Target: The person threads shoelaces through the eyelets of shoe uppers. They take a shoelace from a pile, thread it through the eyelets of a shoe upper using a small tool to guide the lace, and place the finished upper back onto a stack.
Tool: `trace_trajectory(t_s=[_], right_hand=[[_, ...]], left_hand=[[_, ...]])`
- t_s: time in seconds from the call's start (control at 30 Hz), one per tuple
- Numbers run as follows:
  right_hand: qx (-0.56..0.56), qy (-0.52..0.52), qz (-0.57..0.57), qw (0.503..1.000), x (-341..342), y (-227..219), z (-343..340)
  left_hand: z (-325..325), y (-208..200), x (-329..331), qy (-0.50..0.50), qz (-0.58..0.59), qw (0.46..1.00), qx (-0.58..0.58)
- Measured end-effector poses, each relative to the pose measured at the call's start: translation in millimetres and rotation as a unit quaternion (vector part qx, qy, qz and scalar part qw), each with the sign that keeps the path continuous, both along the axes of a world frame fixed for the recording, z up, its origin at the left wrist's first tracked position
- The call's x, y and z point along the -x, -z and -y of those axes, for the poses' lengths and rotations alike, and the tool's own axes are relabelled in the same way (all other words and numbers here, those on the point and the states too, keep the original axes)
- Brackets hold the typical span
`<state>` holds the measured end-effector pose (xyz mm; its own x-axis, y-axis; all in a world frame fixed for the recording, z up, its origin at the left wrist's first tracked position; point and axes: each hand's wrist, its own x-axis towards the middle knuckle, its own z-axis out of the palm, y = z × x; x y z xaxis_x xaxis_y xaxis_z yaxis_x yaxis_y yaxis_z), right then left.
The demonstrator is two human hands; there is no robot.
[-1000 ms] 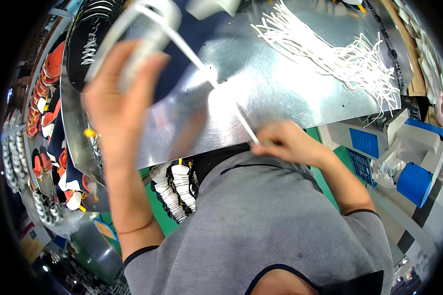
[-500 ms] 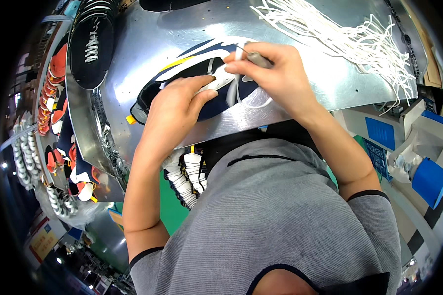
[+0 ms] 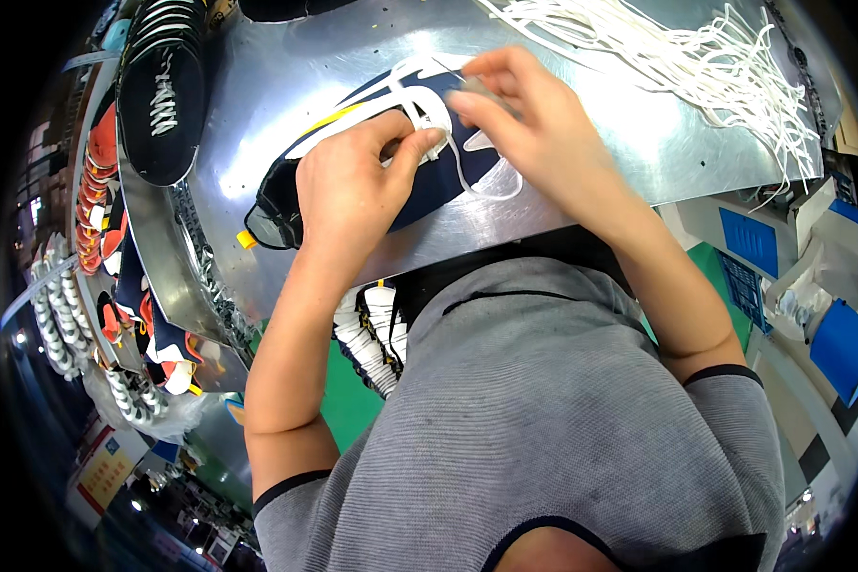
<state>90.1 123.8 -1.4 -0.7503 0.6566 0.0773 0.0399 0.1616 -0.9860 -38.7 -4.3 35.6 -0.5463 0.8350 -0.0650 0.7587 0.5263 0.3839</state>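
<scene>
Head camera showed the left hand [image 3: 353, 191] pressed on a navy shoe [image 3: 391, 162] lying on the metal table [image 3: 582, 114], thumb and forefinger pinching its white lace [image 3: 448, 143], while the right hand [image 3: 534, 124] pinched the same lace beside it, near a pile of laces [image 3: 696, 57].

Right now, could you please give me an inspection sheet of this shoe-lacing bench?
Surface: shiny metal bench, curved edge toward the person.
Job's things: navy shoe upper lying flat; white lace threaded at its top.
Clutter: heap of white laces, far right; black shoe upper, far left.
Grippers: left hand presses the upper and pinches the lace; right hand grips a small grey object at the eyelets.
Cables: nothing seen.
Surroundings: rack of coloured uppers left; blue bins right; green floor below.
</scene>
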Motion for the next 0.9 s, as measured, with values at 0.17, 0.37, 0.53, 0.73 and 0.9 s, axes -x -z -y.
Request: trace_trajectory(t_s=[0.17,0.37,0.53,0.73,0.9], right_hand=[[0.04,-0.084,0.067,0.993,-32.2,-5.7,14.5],[0.008,-0.1,0.096,0.99,-26.6,-4.2,10.4],[-0.02,-0.087,0.13,0.987,-22.7,-1.8,10.3],[-0.243,-0.042,0.11,0.963,-17.3,-1.0,22.5],[-0.256,-0.087,0.159,0.949,-17.7,-2.6,21.4]], left_hand=[[-0.4,4.0,2.3,0.004,0.0,1.0,-0.024],[-4.2,0.4,4.0,0.01,0.004,1.0,-0.005],[-0.1,-0.9,8.1,0.045,0.127,0.99,-0.051],[6.3,7.2,-14.8,0.133,0.117,0.977,-0.116],[13.0,11.6,-16.8,0.127,0.026,0.978,-0.165]])
